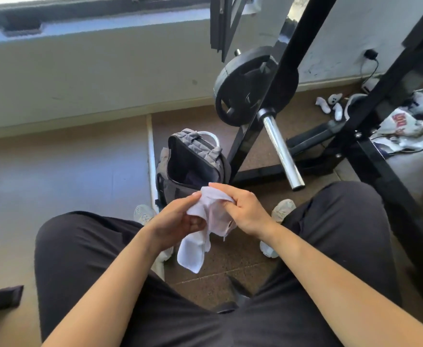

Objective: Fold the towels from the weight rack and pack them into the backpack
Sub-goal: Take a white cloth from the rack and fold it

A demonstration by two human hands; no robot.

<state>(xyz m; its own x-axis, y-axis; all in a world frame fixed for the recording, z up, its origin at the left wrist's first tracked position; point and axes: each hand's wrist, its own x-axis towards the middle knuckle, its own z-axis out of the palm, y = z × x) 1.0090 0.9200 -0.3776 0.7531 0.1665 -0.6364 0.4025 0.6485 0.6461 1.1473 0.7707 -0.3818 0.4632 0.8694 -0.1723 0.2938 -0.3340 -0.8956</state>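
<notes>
Two bare forearms reach forward over knees in dark trousers (85, 246), and between them the left hand (177, 221) and right hand (245, 211) hold a small white towel (195, 251) in the air. The left fingers (195, 222) are curled round the towel's upper part from below, thumb on top. The right fingers (220, 187) are bent, pinching its upper fold, with the forefinger laid straight along the edge. The towel's loose lower end hangs down between the knees, clear of the floor (230, 261). Pale shoes (283, 209) show beside the hands. Just beyond the towel the grey backpack (215, 156) stands on the floor with its top open and a dark inside showing. It sits close by the foot of the black weight rack (293, 58), which bears a black weight plate (243, 86) and a bright steel bar (280, 149) pointing toward the right knee. To the far right lies a heap of pale clothes (405, 128)
</notes>
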